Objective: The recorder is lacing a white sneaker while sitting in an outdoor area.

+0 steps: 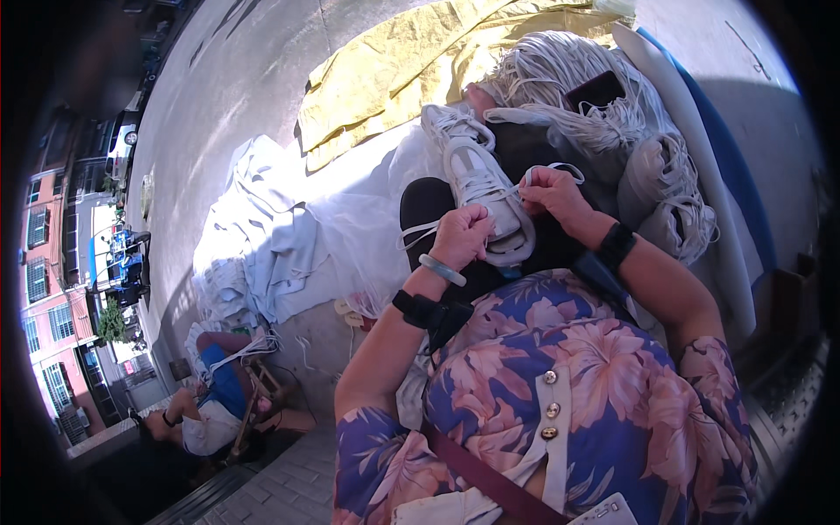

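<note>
A white lace-up sneaker [504, 217] rests on my dark-trousered lap, with laces crossing its front. My left hand [464, 234] is closed at its near left side, and a white lace end [418, 231] sticks out to the left of the fingers. On the other side, my right hand [556, 196] pinches a white shoelace [570, 168], which loops up over the knuckles. Both hands are close to the shoe's opening. Another white shoe [457, 124] lies just beyond, partly covered by loose laces.
Big bundles of white laces [547, 70] are heaped at the far right, with a dark phone [597, 91] on them. Rolled lace bundles [656, 179] lie nearer. White cloth [262, 232] and yellow sheeting [376, 92] spread ahead. Another person [214, 420] sits at lower left.
</note>
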A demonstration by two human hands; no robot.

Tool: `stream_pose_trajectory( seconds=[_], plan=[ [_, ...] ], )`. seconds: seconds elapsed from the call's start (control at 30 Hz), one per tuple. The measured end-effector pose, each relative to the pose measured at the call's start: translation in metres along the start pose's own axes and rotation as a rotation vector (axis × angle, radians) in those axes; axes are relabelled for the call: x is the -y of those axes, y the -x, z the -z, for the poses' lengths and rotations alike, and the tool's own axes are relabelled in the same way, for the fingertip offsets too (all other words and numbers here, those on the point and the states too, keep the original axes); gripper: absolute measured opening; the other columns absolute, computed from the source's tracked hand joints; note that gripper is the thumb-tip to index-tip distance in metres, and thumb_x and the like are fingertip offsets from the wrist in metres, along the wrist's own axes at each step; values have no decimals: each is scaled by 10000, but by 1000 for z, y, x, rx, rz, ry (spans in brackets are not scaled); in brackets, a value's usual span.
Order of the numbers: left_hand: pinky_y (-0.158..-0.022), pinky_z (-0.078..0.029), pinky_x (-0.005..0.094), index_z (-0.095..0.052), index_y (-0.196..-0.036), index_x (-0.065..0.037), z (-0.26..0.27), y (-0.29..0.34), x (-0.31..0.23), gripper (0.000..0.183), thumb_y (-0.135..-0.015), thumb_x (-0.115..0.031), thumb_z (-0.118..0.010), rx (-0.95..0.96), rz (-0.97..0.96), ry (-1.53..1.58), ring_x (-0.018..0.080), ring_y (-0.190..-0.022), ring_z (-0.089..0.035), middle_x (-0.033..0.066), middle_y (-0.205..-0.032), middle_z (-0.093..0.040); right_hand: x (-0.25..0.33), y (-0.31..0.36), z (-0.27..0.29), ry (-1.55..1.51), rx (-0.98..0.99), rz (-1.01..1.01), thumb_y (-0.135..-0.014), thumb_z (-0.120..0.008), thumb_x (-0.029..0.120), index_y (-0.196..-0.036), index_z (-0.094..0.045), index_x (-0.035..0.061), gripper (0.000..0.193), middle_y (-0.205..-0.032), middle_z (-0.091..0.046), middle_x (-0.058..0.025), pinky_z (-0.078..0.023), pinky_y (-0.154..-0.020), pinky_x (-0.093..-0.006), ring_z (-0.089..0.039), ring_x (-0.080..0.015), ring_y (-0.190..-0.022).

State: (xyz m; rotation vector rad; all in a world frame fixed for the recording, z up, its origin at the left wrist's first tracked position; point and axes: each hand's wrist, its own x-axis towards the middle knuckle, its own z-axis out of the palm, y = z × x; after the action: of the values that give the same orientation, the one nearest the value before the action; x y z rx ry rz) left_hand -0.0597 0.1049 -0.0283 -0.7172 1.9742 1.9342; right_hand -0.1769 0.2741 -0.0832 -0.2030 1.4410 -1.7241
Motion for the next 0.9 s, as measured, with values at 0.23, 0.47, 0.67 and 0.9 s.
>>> stream_pose_trajectory(
  seconds=[0.23, 0.47, 0.67, 0.9],
  plan=[
    [-434, -445, 245, -554, -735, -13, -12, -22, -12, 122, -779, -125, -575, 73, -81, -406, 95, -442, -525, 42, -566, -541, -2, -19, -13, -125, -113, 67, -788, -592, 32, -726, -538, 59, 86, -642, -525, 24, -433, -542, -197, -511, -54, -578],
    [-426, -438, 190, -554, -791, 0, -5, -17, -1, 102, -812, -99, -560, 47, -101, -342, 46, -493, -531, 40, -863, -604, -16, -24, -13, -31, -153, 205, -769, -585, 2, -700, -535, 41, 93, -611, -527, 15, -417, -498, -202, -502, -53, -534],
    [-428, -434, 178, -539, -806, -5, -5, -17, -7, 87, -816, -90, -557, 109, -68, -328, 42, -507, -530, 52, -1027, -582, -20, -26, -10, 50, -142, 256, -747, -579, -11, -694, -542, 20, 72, -565, -519, 6, -393, -479, -206, -493, -47, -514],
    [-432, -432, 173, -522, -784, -15, -6, -16, -8, 89, -816, -88, -561, 123, -72, -299, 40, -519, -535, 71, -1157, -522, -17, -24, -16, 143, -209, 289, -755, -586, 9, -709, -543, 20, 63, -574, -506, 5, -389, -483, -216, -474, -53, -521]
  ],
)
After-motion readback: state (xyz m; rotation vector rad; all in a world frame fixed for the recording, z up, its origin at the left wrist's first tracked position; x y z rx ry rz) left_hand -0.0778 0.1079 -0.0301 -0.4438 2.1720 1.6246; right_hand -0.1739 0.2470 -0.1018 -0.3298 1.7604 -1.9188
